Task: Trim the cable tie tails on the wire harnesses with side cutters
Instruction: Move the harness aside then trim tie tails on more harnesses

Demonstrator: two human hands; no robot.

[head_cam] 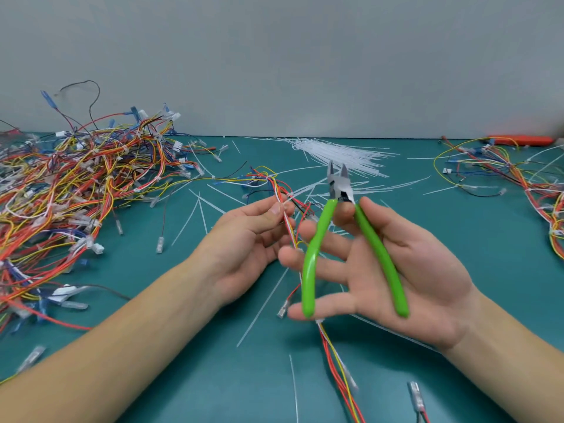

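Note:
My left hand [247, 236] pinches a wire harness [271, 181] of red, yellow, white and blue wires between thumb and fingers, just below a white cable tie. The harness trails down past my right hand toward the table's near edge. Green-handled side cutters [338, 236] lie across my right hand [393, 264], palm up. The fingers are spread under the left handle and the thumb rests by the right handle. The cutter jaws [337, 174] are apart and point away from me, with nothing between them.
A big tangle of harnesses [70, 190] covers the left of the green mat [183, 346]. A bundle of white cable ties [341, 154] lies at the back centre, with cut tails scattered around. More harnesses [500, 172] and an orange tool [522, 139] sit at the right.

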